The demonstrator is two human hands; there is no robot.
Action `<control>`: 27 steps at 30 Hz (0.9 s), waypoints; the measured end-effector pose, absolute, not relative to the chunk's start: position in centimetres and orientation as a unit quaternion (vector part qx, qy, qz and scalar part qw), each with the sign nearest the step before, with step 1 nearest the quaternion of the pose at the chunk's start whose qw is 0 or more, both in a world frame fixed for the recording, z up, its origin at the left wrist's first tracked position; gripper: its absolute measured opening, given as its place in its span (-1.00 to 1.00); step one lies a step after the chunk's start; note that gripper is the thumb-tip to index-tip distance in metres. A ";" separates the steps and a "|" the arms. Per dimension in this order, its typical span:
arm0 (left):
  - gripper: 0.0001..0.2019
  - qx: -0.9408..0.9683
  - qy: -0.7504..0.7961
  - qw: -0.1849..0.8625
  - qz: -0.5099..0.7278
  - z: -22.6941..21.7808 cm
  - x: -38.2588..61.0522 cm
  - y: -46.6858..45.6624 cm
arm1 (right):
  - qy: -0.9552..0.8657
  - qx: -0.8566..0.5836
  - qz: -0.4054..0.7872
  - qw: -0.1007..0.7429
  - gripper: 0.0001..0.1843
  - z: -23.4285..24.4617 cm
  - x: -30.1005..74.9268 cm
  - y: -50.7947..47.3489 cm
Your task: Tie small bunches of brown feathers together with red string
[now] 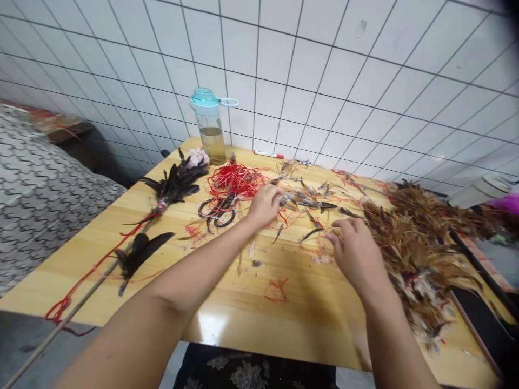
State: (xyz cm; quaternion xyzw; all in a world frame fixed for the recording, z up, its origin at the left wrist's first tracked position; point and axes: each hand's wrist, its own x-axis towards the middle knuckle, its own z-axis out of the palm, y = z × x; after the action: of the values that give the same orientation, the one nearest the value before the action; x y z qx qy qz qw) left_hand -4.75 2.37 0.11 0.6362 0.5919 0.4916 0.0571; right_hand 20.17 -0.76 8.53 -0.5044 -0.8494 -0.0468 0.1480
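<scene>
My left hand (265, 205) is at the middle of the wooden table, at the right edge of a tangle of red string (235, 181). Its fingers are curled together over small loose feathers (302, 200), and whatever is between them is hidden. Nearer the front right, my right hand (354, 246) has thumb and fingers drawn together in a pinch just above the table. What it pinches is too small to make out. A heap of brown feathers (421, 243) lies right beside it. Dark loops (221, 210) lie left of my left hand.
At left, a stick (87, 294) with black feathers (176, 181) tied on overhangs the table's front edge, red string trailing along it. A water bottle (213, 129) and a red marker (268, 154) are near the tiled wall. A dark phone-like slab (482, 329) lies front right.
</scene>
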 end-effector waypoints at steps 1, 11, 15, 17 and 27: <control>-0.80 0.666 0.579 0.046 0.468 0.0 -4.2 2.1 | -0.866 -0.474 -0.026 0.159 -0.74 7.7 18.7 -0.5; -0.77 0.746 0.528 0.025 0.405 0.1 -2.7 1.7 | -0.710 -0.424 0.348 0.442 -0.83 2.3 11.0 6.5; -0.82 0.724 0.474 0.181 0.467 0.6 -1.3 1.5 | -0.521 -0.437 0.475 0.559 -0.87 4.8 9.5 8.3; -0.80 0.703 0.443 0.290 0.476 1.2 -0.4 1.2 | -0.476 -0.399 0.510 0.596 -0.83 7.1 9.2 8.9; -0.53 0.693 0.241 0.639 0.231 2.3 2.9 -1.1 | -0.396 -0.283 0.669 0.562 -0.77 12.7 11.5 10.1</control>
State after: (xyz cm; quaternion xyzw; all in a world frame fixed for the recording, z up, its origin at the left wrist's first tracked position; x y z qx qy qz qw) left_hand 2.88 -1.08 2.26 0.6927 0.2413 0.2309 0.6393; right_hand 11.45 10.13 12.74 -0.2833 -0.3957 0.6689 0.5620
